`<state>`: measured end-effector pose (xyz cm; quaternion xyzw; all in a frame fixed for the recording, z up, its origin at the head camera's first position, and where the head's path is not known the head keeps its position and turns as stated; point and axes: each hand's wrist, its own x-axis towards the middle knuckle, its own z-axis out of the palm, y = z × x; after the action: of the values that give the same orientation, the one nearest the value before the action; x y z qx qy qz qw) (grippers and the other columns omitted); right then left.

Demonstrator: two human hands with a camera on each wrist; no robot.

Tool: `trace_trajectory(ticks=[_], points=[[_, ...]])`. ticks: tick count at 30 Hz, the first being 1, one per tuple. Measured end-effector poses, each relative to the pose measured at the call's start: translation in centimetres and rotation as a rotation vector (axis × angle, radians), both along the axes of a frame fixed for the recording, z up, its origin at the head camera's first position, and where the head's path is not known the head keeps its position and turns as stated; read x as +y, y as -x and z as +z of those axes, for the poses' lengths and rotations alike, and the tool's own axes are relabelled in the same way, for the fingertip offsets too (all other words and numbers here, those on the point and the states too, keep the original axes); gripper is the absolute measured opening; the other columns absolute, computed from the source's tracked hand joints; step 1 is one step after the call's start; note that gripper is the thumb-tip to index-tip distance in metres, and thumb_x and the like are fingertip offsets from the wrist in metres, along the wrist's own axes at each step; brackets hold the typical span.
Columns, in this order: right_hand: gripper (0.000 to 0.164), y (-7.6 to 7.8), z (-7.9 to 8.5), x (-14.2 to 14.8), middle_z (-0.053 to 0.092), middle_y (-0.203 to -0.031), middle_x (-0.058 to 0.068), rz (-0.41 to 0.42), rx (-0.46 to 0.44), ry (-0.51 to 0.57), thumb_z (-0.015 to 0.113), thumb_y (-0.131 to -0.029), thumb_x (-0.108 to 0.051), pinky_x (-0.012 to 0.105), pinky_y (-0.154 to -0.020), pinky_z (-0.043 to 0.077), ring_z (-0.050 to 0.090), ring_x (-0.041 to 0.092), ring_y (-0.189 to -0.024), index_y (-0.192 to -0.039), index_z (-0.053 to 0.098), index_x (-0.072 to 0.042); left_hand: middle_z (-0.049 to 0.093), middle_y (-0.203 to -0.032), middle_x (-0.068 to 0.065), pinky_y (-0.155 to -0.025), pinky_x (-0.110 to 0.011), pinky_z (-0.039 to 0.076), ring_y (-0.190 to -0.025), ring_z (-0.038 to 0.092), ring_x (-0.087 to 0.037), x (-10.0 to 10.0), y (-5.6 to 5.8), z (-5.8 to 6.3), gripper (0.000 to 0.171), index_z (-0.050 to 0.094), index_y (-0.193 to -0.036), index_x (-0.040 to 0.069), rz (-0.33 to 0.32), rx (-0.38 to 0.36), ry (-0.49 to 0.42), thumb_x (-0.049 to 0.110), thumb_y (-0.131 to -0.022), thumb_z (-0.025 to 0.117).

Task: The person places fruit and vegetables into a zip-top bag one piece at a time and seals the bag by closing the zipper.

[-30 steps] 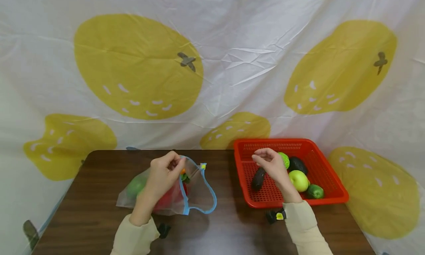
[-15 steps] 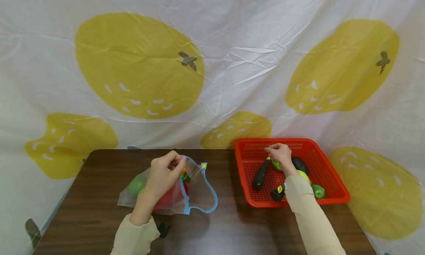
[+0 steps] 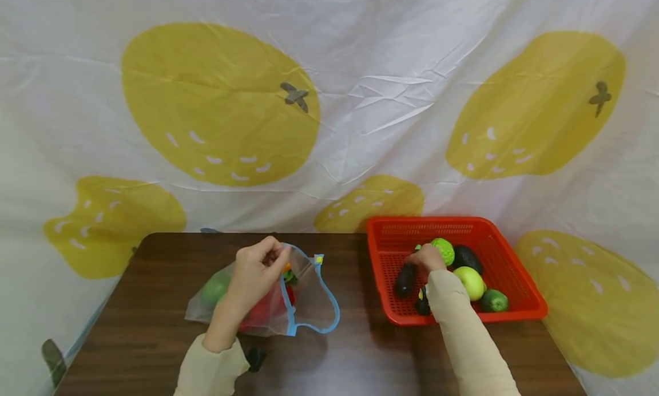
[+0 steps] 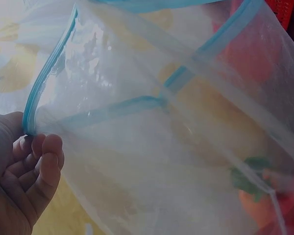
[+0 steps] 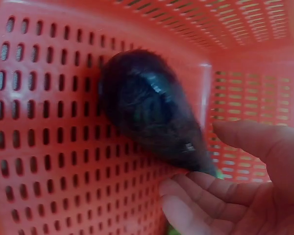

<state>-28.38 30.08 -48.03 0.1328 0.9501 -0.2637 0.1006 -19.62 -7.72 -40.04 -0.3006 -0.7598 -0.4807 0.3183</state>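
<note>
My left hand (image 3: 257, 270) pinches the blue-trimmed edge of a see-through mesh bag (image 3: 265, 329) lying on the table. Through the mesh show a green round item (image 3: 215, 288), red items (image 3: 259, 311) and something orange with green leaves; their kinds are unclear. In the left wrist view the left hand (image 4: 27, 171) holds up the blue trim (image 4: 39, 88). My right hand (image 3: 429, 258) is inside the red basket (image 3: 520, 314), at the stem end of a dark eggplant (image 3: 405, 280). The right wrist view has the thumb and fingers spread on either side of the eggplant's (image 5: 147, 107) narrow end, not closed round it.
Also in the basket are a bumpy light-green item (image 3: 444, 251), a dark oval item (image 3: 467, 260), a green apple (image 3: 469, 282) and a green vegetable (image 3: 495, 300). A patterned cloth (image 3: 360, 144) hangs behind the brown table (image 3: 355, 361).
My right hand has moved from above the basket down into it, to the eggplant's stem end. The left hand stays at the bag's edge.
</note>
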Motion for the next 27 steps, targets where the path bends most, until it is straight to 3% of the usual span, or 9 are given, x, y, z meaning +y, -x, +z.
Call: trace_trajectory(ticks=[3, 7, 9, 13, 17, 22, 24, 27], points=[[0.038, -0.1, -0.7, 0.1, 0.061, -0.077, 0.024, -0.01, -0.012, -0.005, 0.071, -0.077, -0.022, 0.039, -0.064, 0.052, 0.06, 0.032, -0.068, -0.089, 0.062, 0.012, 0.048, -0.057, 0.005, -0.044, -0.016, 0.038, -0.049, 0.042, -0.004, 0.0, -0.1, 0.0, 0.024, 0.053, -0.067, 0.007, -0.012, -0.007, -0.003, -0.01, -0.077, 0.067], [0.034, -0.3, -1.2, 0.1, 0.059, -0.062, 0.016, -0.029, -0.076, 0.057, 0.072, -0.076, -0.023, 0.032, -0.048, 0.049, 0.055, 0.024, -0.049, -0.084, 0.063, 0.009, 0.048, -0.056, 0.005, -0.043, -0.016, 0.038, -0.049, 0.041, -0.004, -0.1, -0.1, 0.0, 0.024, 0.053, -0.067, 0.007, -0.018, -0.008, -0.001, -0.01, -0.077, 0.067], [0.033, -0.4, -1.2, -0.1, 0.057, -0.059, 0.012, -0.025, -0.091, 0.068, 0.072, -0.076, -0.023, 0.03, -0.046, 0.047, 0.053, 0.019, -0.046, -0.083, 0.063, 0.008, 0.047, -0.056, 0.005, -0.043, -0.016, 0.038, -0.049, 0.041, -0.004, -0.2, 0.0, -0.1, 0.024, 0.053, -0.067, 0.007, -0.017, -0.005, 0.002, -0.01, -0.077, 0.067], [0.035, -0.5, -0.7, -0.2, 0.06, -0.065, 0.016, -0.041, -0.083, 0.087, 0.07, -0.078, -0.025, 0.03, -0.045, 0.047, 0.054, 0.02, -0.049, -0.084, 0.062, 0.008, 0.047, -0.056, 0.004, -0.043, -0.016, 0.037, -0.049, 0.041, -0.004, -0.2, 0.1, 0.0, 0.024, 0.052, -0.067, 0.007, -0.021, 0.003, 0.003, -0.01, -0.077, 0.067], [0.037, -0.5, 0.9, 0.0, 0.062, -0.077, 0.019, -0.095, -0.043, 0.192, 0.067, -0.082, -0.024, 0.034, -0.053, 0.053, 0.061, 0.024, -0.059, -0.093, 0.06, 0.01, 0.047, -0.056, 0.004, -0.043, -0.016, 0.037, -0.049, 0.04, -0.004, -0.1, 0.1, -0.1, 0.024, 0.052, -0.067, 0.006, -0.023, 0.015, 0.001, -0.01, -0.077, 0.066], [0.038, -1.4, 4.1, -0.3, 0.061, -0.093, 0.022, -0.137, 0.106, 0.328, 0.064, -0.086, -0.024, 0.038, -0.065, 0.055, 0.065, 0.026, -0.071, -0.101, 0.058, 0.01, 0.046, -0.056, 0.005, -0.043, -0.015, 0.036, -0.049, 0.04, -0.003, 0.0, 0.1, -0.1, 0.025, 0.051, -0.066, 0.007, -0.025, 0.018, 0.001, -0.011, -0.076, 0.066], [0.038, -2.5, 5.4, -1.1, 0.059, -0.096, 0.021, -0.113, 0.21, 0.378, 0.065, -0.087, -0.024, 0.034, -0.064, 0.056, 0.064, 0.022, -0.071, -0.105, 0.057, 0.009, 0.047, -0.056, 0.005, -0.043, -0.015, 0.037, -0.049, 0.041, -0.003, 0.1, 0.1, -0.1, 0.025, 0.052, -0.066, 0.007, -0.022, 0.019, 0.003, -0.01, -0.077, 0.066], [0.032, -4.7, 6.7, -3.6, 0.058, -0.091, 0.015, -0.028, 0.397, 0.562, 0.064, -0.087, -0.013, 0.028, -0.062, 0.055, 0.063, 0.014, -0.07, -0.108, 0.053, 0.009, 0.048, -0.056, 0.004, -0.043, -0.015, 0.037, -0.048, 0.042, -0.004, 0.2, 0.0, 0.1, 0.024, 0.052, -0.066, 0.006, -0.018, 0.025, 0.0, -0.011, -0.077, 0.066]])
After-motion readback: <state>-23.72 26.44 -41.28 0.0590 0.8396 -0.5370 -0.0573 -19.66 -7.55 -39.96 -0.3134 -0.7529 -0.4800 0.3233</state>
